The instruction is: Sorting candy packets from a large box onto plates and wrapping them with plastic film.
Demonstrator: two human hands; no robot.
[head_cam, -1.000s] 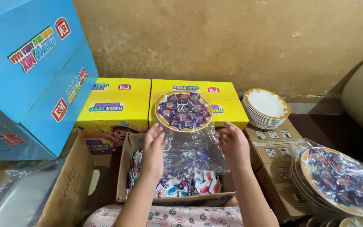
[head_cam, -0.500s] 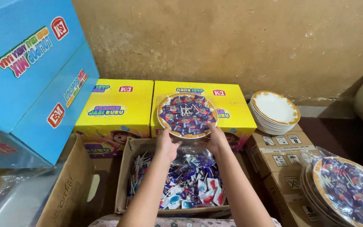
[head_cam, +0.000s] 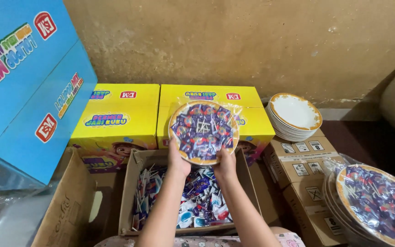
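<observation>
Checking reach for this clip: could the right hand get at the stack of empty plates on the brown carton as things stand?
Probably yes, but not freely: the stack of empty plates sits uncovered just right of the right hand, with nothing between. Both hands, though, grip the wrapped plate of lollipops.

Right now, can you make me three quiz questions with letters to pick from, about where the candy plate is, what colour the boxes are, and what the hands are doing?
1. Where is the wrapped candy plate?
A. Held above the open candy box
B. On the stack of empty plates
C. On the floor

2. What colour are the two boxes behind it?
A. Red
B. Yellow
C. Green

3. What are the hands doing?
A. Resting flat
B. Tearing the wrap
C. Both gripping the plate's lower edge

Answers: 1 A, it hangs over the box of loose lollipops. 2 B, both are yellow. 3 C, the left hand and right hand hold its lower rim.
</observation>
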